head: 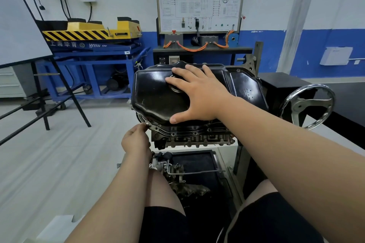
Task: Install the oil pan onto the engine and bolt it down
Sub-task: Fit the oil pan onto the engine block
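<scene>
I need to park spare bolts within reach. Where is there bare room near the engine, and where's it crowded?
Free: the black mat under the engine, right of the loose parts; the dark benchtop behind the handwheel. Crowded: the oil pan top, under the right hand, and the flange corner where the left hand pinches a bolt.

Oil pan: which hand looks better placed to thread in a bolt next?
Left. The left hand pinches a small bolt at the near-left corner of the oil pan; the right hand lies flat on top, probably steadying it.
</scene>
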Available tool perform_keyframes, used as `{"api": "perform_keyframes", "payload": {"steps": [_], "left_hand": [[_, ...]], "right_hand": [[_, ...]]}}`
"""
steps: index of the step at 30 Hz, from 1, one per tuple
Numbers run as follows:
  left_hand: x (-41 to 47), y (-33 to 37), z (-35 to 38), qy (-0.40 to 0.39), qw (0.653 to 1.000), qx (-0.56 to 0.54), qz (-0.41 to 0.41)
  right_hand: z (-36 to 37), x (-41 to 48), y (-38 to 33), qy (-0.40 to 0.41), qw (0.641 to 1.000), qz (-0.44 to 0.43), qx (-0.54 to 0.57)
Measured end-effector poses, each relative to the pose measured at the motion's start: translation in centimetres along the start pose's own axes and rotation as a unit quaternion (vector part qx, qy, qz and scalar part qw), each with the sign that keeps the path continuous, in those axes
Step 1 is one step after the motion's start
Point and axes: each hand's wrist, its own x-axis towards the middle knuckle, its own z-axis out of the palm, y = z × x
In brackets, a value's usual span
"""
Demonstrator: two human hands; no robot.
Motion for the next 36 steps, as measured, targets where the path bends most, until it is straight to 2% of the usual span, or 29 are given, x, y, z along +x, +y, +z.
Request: {"api": "perform_keyframes", "payload": {"steps": [5, 16, 20, 24, 36], "left_hand": [[-0.9, -0.4, 0.1, -0.016, 0.998, -0.056, -0.020], [-0.3, -0.9, -0.4, -0.061, 0.994, -0.094, 0.015], [0.1, -0.7, -0.8, -0.064, 0.997, -0.048, 0.020], [0.2, -0.8, -1.2, -0.078, 0.995, 0.012, 0.067], [0.9, -1.5, -1.5, -0.073, 0.992, 0.053, 0.084]], "right_hand": [[0.1, 0.0, 0.0, -0.002, 1.000, -0.002, -0.005], [1.0, -0.2, -1.4, -0.015, 1.000, -0.007, -0.025], [1.2, -0.1, -1.5, -0.018, 0.999, -0.012, -0.045], [1.3, -0.3, -1.6, -0.001, 0.999, -0.006, -0.042], [1.1, -0.4, -1.8, -0.007, 0.999, -0.009, -0.049]]}}
